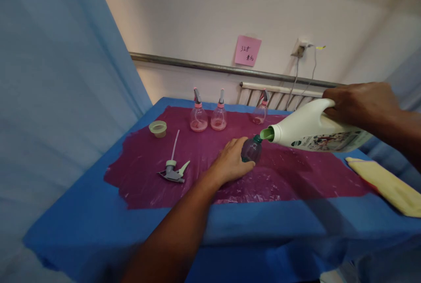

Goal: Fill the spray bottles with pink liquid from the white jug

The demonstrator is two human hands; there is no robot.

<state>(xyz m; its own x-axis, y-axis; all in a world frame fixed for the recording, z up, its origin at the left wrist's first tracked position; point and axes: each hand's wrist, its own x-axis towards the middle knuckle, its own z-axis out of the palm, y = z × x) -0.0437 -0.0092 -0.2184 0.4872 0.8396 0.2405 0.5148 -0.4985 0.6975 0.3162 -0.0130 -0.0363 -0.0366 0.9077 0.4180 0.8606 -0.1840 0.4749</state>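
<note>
My left hand (235, 158) is wrapped round a dark green see-through spray bottle (251, 149), which stands without its top on a purple plastic sheet. My right hand (365, 101) grips the handle of a large pale jug (309, 127) with a printed label. The jug is tipped to the left, and its green-lined spout sits right at the small bottle's neck; I cannot make out whether liquid is flowing. Left of my hand lies a grey and pale green spray head (173, 171) with its tube pointing up the sheet. A pale green cap-like cup (158, 129) stands farther back.
Three clear spray bottles with pink collars, including one at the left (198, 121), stand at the back with pinkish liquid inside. A yellow cloth (386, 184) lies at the right edge. Behind are a metal rail (197, 65), a radiator and a socket with cords.
</note>
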